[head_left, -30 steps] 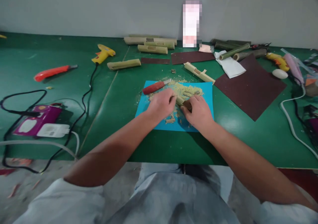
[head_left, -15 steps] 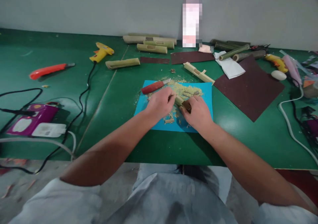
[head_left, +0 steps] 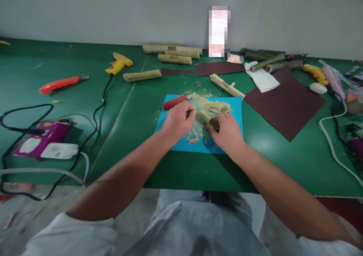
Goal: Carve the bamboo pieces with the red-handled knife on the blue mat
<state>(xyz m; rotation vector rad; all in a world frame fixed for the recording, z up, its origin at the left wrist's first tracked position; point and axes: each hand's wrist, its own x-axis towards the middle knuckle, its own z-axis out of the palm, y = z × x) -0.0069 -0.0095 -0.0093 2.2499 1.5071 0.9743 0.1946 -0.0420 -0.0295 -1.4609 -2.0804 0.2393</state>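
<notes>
The right hand (head_left: 227, 130) grips a short bamboo piece (head_left: 203, 117) by its near right end, thumb below and fingers curled over it. The piece lies slantwise above the middle of a blue sheet (head_left: 237, 106), its far left end pointing toward the left hand (head_left: 179, 120). That hand is curled, fingertips drawn close together just beside the bamboo's end; the fingers hide whatever may be between them, so I cannot tell whether it holds anything. Pale shavings (head_left: 211, 104) are strewn over the sheet, thickest on the far side, and a red-handled knife (head_left: 174, 103) lies at its far left corner, blade pointing right. Beyond the sheet to the right is a notched bamboo length (head_left: 227, 86), next to a dark brown sheet (head_left: 286, 116). Farther left on the green table (head_left: 136, 116) lie a yellow glue gun (head_left: 119, 63) and an orange-red cutter (head_left: 59, 85), with a purple power strip (head_left: 58, 133) nearer.
</notes>
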